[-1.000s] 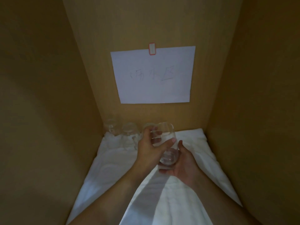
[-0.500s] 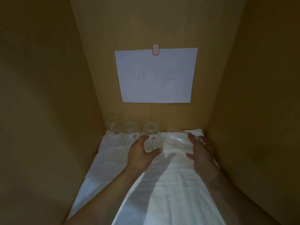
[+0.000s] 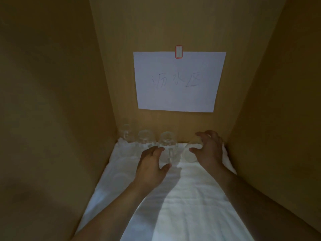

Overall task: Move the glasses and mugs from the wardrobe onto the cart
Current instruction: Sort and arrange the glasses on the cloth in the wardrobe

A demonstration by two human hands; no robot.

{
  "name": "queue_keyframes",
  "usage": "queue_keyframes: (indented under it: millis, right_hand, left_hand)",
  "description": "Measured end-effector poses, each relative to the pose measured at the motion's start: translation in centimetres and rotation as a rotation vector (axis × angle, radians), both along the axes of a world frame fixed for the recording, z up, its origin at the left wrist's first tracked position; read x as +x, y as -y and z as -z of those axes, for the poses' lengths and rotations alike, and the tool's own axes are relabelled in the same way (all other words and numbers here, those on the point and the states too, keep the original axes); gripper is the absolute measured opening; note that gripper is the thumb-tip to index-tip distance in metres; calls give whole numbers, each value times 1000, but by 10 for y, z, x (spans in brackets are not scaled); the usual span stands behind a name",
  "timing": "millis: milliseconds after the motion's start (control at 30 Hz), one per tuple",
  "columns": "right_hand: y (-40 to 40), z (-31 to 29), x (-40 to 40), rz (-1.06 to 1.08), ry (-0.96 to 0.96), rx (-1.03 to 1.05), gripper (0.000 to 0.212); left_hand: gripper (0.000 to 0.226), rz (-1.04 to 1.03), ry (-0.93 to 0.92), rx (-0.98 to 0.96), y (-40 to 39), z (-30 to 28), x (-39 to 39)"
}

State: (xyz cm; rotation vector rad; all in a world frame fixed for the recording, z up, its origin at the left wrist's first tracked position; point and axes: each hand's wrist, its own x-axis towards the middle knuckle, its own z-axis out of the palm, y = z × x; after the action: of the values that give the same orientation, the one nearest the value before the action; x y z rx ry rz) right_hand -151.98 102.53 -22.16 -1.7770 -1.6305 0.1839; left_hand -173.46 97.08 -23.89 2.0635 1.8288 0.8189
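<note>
White cloth (image 3: pixel 173 206) bears three mugs (image 3: pixel 167 142); right hand (image 3: pixel 208 150) grasps one glass (image 3: pixel 191 152), left hand (image 3: pixel 151 167) released.

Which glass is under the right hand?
The glass farthest right, away from the three mugs in a row. The right hand covers it.

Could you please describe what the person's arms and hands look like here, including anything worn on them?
Both the left hand and the right hand are bare, with no gloves. No rings, watch or bracelet can be made out, though the light is dim. Both forearms are uncovered all the way to the bottom edge of the picture, so no sleeve shows. Nails look short and unpainted, as far as the blur allows.
</note>
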Motion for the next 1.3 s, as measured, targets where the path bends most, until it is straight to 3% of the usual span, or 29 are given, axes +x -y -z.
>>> queue_keyframes:
  millis: [267,500,667,967,1133,1300]
  right_hand:
    - [-20,7,-10,-129,178,-14,65]
    - [-43,12,-12,-198,206,-20,67]
    - [-54,13,-10,-276,219,-25,69]
    - [-55,15,-10,-326,282,33,69]
    - [-54,13,-7,-332,346,-91,87]
    - [-41,10,-5,-242,275,-114,88]
  left_hand:
    - [65,73,-160,106,-25,-1,-4]
    - [78,194,-375,100,-52,9,1]
    - [84,156,-458,76,-73,20,4]
    - [81,58,-504,123,-75,28,14]
    - [82,64,-489,75,-75,22,15]
    - [82,90,-447,19,-74,7,10]
